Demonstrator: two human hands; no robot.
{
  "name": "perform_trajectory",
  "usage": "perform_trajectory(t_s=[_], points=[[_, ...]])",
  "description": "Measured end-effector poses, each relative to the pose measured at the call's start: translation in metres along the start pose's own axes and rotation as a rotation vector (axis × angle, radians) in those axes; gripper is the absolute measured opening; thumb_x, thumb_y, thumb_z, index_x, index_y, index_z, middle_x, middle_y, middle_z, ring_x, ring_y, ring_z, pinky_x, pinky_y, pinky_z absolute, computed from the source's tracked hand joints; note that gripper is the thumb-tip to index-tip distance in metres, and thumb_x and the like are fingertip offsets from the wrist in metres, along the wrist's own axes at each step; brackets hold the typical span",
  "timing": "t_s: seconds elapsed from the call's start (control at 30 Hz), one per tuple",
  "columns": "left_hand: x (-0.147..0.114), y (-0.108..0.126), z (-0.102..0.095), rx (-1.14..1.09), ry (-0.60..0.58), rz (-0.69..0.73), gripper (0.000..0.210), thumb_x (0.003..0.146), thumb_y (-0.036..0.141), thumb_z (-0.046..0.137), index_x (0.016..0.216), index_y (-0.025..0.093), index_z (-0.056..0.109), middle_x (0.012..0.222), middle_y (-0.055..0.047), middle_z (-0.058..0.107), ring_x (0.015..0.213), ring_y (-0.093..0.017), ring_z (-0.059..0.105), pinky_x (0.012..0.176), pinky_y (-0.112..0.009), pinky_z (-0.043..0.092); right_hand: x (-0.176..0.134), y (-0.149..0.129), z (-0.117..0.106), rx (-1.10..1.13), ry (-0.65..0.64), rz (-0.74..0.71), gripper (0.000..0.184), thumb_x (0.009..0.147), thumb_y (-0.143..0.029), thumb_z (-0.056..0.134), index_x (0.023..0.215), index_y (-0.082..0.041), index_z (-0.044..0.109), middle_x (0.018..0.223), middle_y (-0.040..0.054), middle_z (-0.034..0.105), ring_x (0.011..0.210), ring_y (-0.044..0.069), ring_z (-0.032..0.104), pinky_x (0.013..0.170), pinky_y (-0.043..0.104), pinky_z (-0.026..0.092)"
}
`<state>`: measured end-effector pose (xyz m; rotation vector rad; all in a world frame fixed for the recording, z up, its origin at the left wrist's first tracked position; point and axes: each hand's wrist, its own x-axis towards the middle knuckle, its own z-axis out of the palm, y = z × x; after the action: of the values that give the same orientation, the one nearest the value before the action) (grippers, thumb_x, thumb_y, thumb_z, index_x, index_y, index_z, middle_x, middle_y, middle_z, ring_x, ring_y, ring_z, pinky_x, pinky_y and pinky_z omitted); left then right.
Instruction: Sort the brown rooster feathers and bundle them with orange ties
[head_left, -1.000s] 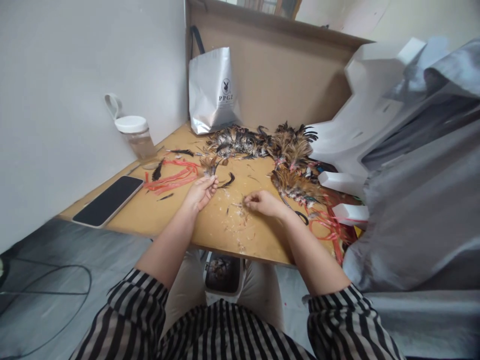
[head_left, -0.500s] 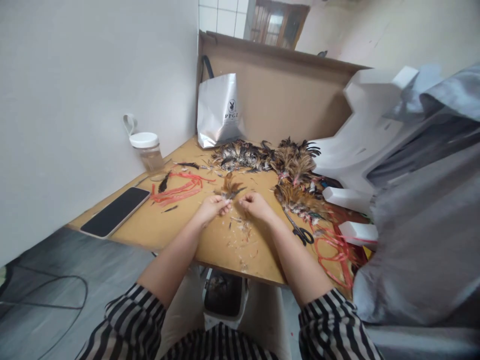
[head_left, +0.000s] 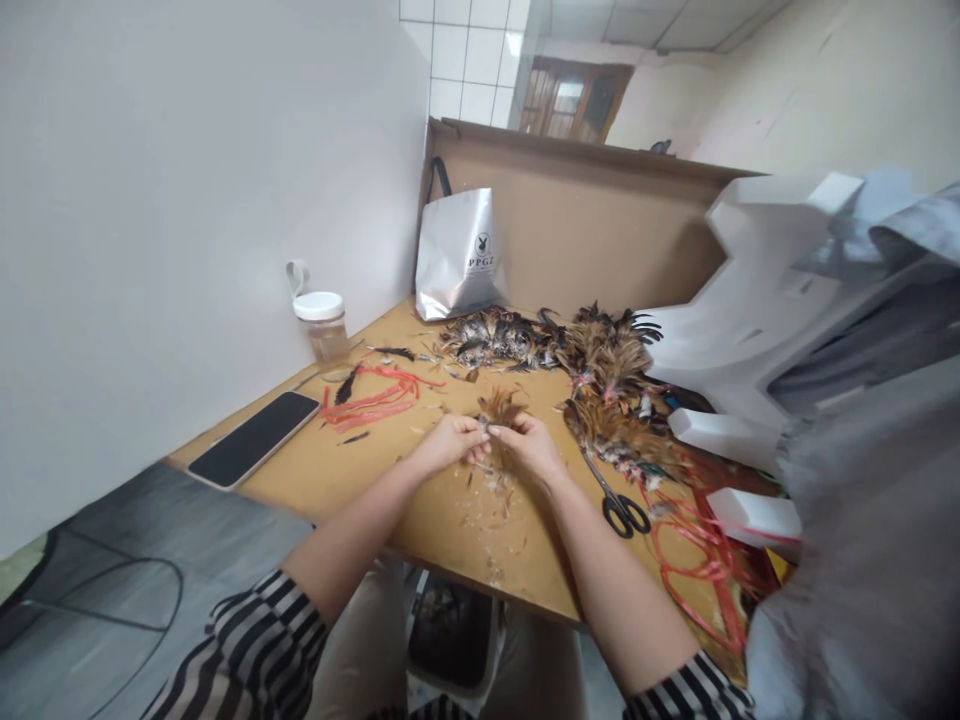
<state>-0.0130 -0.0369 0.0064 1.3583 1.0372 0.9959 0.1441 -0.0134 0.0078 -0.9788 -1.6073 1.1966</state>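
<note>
A small bunch of brown feathers (head_left: 501, 405) fans upward between my two hands, above the middle of the table. My left hand (head_left: 452, 443) pinches its base. Thumb and fingers of my right hand (head_left: 531, 445) are closed at the same spot, touching the bunch from the right. Beyond them lies a heap of loose dark feathers (head_left: 495, 338), with tied brown feather bundles (head_left: 604, 350) beside it. Another feather bundle (head_left: 626, 430) rests to the right, close to black-handled scissors (head_left: 622, 510). Feather scraps (head_left: 499, 520) are scattered below my hands.
Red plastic strips (head_left: 375, 398) lie at left, with a phone (head_left: 255, 440) and a lidded jar (head_left: 326, 335) nearby. A silver bag (head_left: 457, 255) stands at the back. Tangled red ribbon (head_left: 701, 570) and white foam pieces (head_left: 754, 515) edge the right. A bin (head_left: 450, 640) sits under the table edge.
My right hand has moved left and now meets the left hand at the feather bunch; before, a gap lay between them. The camera view has tilted slightly up and left.
</note>
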Motion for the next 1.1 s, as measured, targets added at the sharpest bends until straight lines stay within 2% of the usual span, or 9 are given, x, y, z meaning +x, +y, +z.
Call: perform_trajectory(t_s=[0.1,0.2,0.43,0.57,0.67,0.83,0.9,1.0,1.1], points=[[0.005,0.008,0.003,0.062,-0.034,0.0,0.023,0.072,0.03,0.056,0.059,0.011,0.058,0.046,-0.001,0.055,0.04,-0.007,0.05,0.043,-0.018,0.039,0.0,-0.002,0.003,-0.009,0.087,0.032,0.034,0.057,-0.043,0.068,0.066,-0.013,0.055,0.059,-0.0009,0.054,0.054,0.01,0.045,0.053,0.023,0.036],[0.011,0.009,0.005,0.078,-0.054,0.01,0.021,0.072,0.026,0.055,0.059,0.011,0.057,0.046,-0.001,0.055,0.041,-0.008,0.051,0.043,-0.019,0.04,0.0,-0.002,0.003,-0.031,0.109,0.044,0.034,0.06,-0.044,0.066,0.066,-0.013,0.056,0.059,0.0006,0.055,0.054,0.011,0.046,0.052,0.023,0.036],[0.016,-0.008,0.008,0.017,-0.073,0.032,0.02,0.073,0.028,0.055,0.066,0.01,0.058,0.051,-0.002,0.058,0.042,-0.007,0.051,0.046,-0.019,0.041,0.003,0.005,-0.002,-0.011,0.024,0.051,0.034,0.065,-0.046,0.062,0.065,-0.012,0.057,0.06,0.0021,0.058,0.054,0.012,0.05,0.052,0.023,0.038],[0.013,-0.008,0.007,-0.02,-0.103,0.026,0.022,0.072,0.032,0.057,0.067,0.01,0.059,0.052,-0.003,0.059,0.044,-0.008,0.052,0.047,-0.019,0.041,0.004,0.01,-0.003,-0.011,-0.004,0.064,0.033,0.064,-0.044,0.064,0.065,-0.012,0.058,0.06,0.0022,0.059,0.054,0.011,0.05,0.052,0.023,0.038],[0.01,-0.007,0.001,-0.027,-0.142,0.011,0.026,0.072,0.035,0.057,0.067,0.01,0.06,0.053,-0.003,0.059,0.045,-0.008,0.053,0.046,-0.019,0.041,0.004,0.009,0.0,0.016,-0.002,0.066,0.032,0.064,-0.042,0.065,0.068,-0.012,0.059,0.063,0.0023,0.061,0.056,0.012,0.052,0.054,0.023,0.038],[0.011,-0.009,-0.013,-0.011,-0.188,-0.002,0.03,0.069,0.039,0.06,0.062,0.01,0.06,0.05,-0.002,0.057,0.043,-0.008,0.051,0.044,-0.019,0.038,0.007,0.003,0.008,0.097,-0.083,0.138,0.032,0.061,-0.043,0.067,0.064,-0.013,0.059,0.059,0.0023,0.06,0.053,0.011,0.051,0.053,0.023,0.038],[0.014,-0.006,-0.018,-0.046,-0.122,0.02,0.03,0.068,0.04,0.06,0.062,0.011,0.06,0.049,-0.001,0.055,0.041,-0.007,0.048,0.043,-0.018,0.037,0.015,-0.001,0.009,0.169,-0.036,0.164,0.032,0.061,-0.044,0.067,0.062,-0.014,0.057,0.057,0.0019,0.058,0.048,0.009,0.047,0.049,0.022,0.036],[0.02,0.0,-0.022,-0.172,0.076,0.075,0.031,0.068,0.042,0.06,0.063,0.012,0.059,0.05,0.0,0.055,0.04,-0.005,0.046,0.042,-0.018,0.035,0.039,-0.009,0.007,0.208,0.045,0.175,0.033,0.063,-0.046,0.063,0.067,-0.015,0.056,0.062,0.0026,0.058,0.047,0.008,0.044,0.046,0.021,0.034],[0.026,0.003,-0.024,-0.241,0.245,0.128,0.03,0.068,0.042,0.06,0.065,0.012,0.058,0.05,-0.001,0.055,0.04,-0.006,0.045,0.041,-0.018,0.034,0.077,-0.013,0.01,-0.002,0.031,0.128,0.03,0.062,-0.043,0.062,0.067,-0.014,0.058,0.053,-0.0009,0.053,0.044,0.007,0.04,0.045,0.021,0.032]])
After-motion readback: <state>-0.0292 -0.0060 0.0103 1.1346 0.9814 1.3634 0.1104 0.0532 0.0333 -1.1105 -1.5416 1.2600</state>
